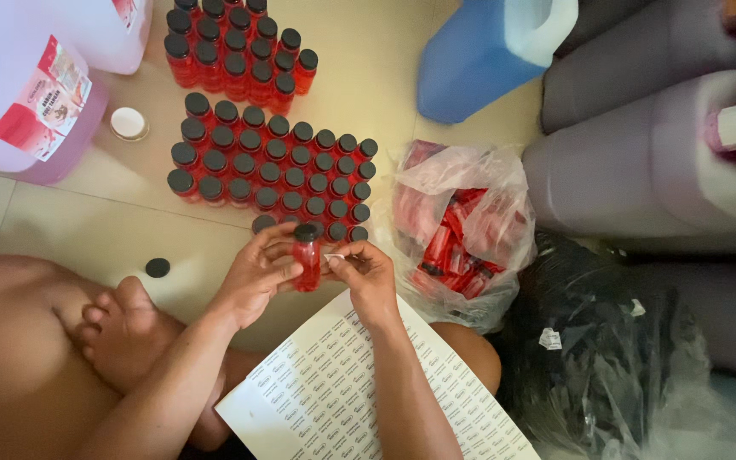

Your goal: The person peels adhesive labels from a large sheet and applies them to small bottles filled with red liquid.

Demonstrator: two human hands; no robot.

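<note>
My left hand (257, 271) grips a small bottle of red liquid with a black cap (307, 257), held upright above my lap. Beside the bottle, my right hand (363, 274) pinches a small white sticker (334, 256) at the bottle's right side. A white sheet of small stickers (334, 396) lies across my legs under my forearms. Just beyond the hands, several matching red bottles with black caps (270, 166) stand packed together on the tiled floor, and a second cluster of red bottles (236, 51) stands farther away.
A loose black cap (158, 267) and a white lid (129, 123) lie on the floor at left. A large pink jug (19, 94) stands far left, a blue jug (487, 47) at top. A clear bag of red items (457, 238), a black bag (589, 341) and purple jugs (658, 162) crowd the right.
</note>
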